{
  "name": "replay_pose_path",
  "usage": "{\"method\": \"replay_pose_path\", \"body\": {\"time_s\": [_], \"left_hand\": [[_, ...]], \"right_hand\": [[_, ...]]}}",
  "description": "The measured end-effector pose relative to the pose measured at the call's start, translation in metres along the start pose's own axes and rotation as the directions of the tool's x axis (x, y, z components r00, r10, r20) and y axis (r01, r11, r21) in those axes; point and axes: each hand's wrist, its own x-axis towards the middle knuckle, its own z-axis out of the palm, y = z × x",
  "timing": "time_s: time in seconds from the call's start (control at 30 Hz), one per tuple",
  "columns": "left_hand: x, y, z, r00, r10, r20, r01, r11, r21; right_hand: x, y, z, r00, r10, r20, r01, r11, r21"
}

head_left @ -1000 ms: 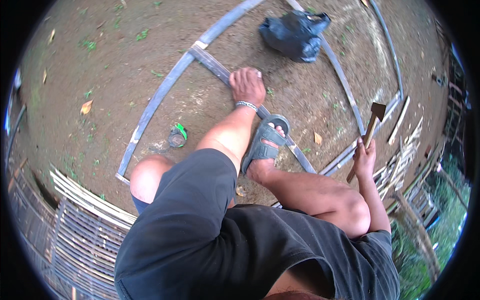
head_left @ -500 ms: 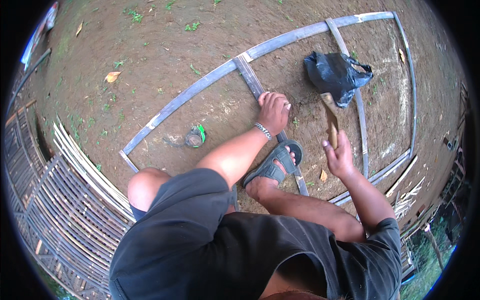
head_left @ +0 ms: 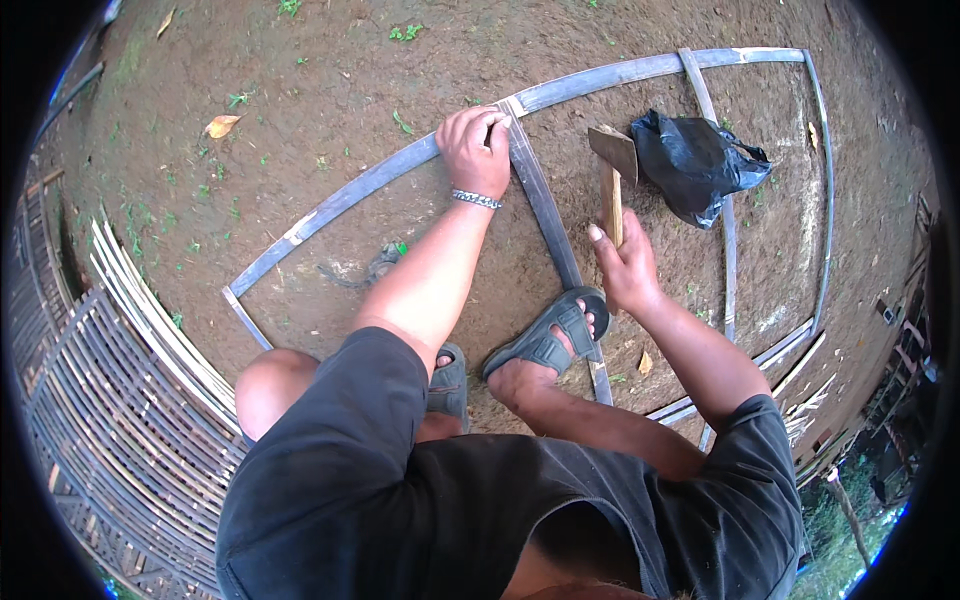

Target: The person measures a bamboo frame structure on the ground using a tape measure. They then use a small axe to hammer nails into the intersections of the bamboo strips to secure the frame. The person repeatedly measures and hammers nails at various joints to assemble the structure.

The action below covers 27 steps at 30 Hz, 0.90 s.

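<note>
A large frame of grey wooden strips lies on the ground, with a long rail (head_left: pixel 365 190) along its far side. Over that rail, beside its joint with a crossbar (head_left: pixel 540 205), my left hand (head_left: pixel 475 150) is closed, its fingers curled and thumb pressed in. Whatever it pinches is too small or hidden to make out. My right hand (head_left: pixel 628 265) grips the wooden handle of a hatchet (head_left: pixel 613 155), whose broad metal head is raised beside the crossbar. My sandalled foot (head_left: pixel 545 340) rests on the crossbar's near part.
A black plastic bag (head_left: pixel 690 165) lies over the second crossbar (head_left: pixel 729 265). Behind my left forearm, a small grey and green object (head_left: pixel 385 262) is partly hidden. Slatted bamboo panels (head_left: pixel 140 400) and pale strips (head_left: pixel 150 300) lie at left. Bare soil surrounds the frame.
My left hand has moved left and away from me along the crossbar to the far rail. The right hand has brought the hatchet left and farther out, its head turned.
</note>
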Motion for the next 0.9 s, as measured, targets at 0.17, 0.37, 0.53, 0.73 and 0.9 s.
{"method": "replay_pose_path", "body": {"time_s": [0.17, 0.37, 0.53, 0.73, 0.9], "left_hand": [[-0.002, -0.002, 0.01, 0.997, -0.032, -0.065, 0.035, 0.998, 0.053], [-0.003, -0.006, 0.013, 0.998, -0.02, -0.066, 0.025, 0.996, 0.083], [-0.002, 0.0, 0.011, 0.998, -0.025, -0.051, 0.031, 0.992, 0.121], [-0.002, -0.003, 0.013, 0.998, -0.033, -0.06, 0.04, 0.993, 0.107], [-0.002, -0.002, 0.012, 0.998, -0.024, -0.052, 0.03, 0.992, 0.122]], "right_hand": [[0.001, 0.001, 0.016, 1.0, -0.007, -0.021, 0.009, 0.997, 0.08], [0.0, -0.005, 0.024, 1.0, -0.009, 0.0, 0.009, 1.0, 0.0], [0.003, -0.013, 0.02, 0.996, -0.064, 0.064, 0.066, 0.997, -0.045], [0.014, -0.007, 0.025, 0.979, -0.2, 0.037, 0.2, 0.98, 0.02], [0.005, -0.008, 0.025, 0.997, 0.015, 0.081, -0.02, 0.998, 0.058]]}}
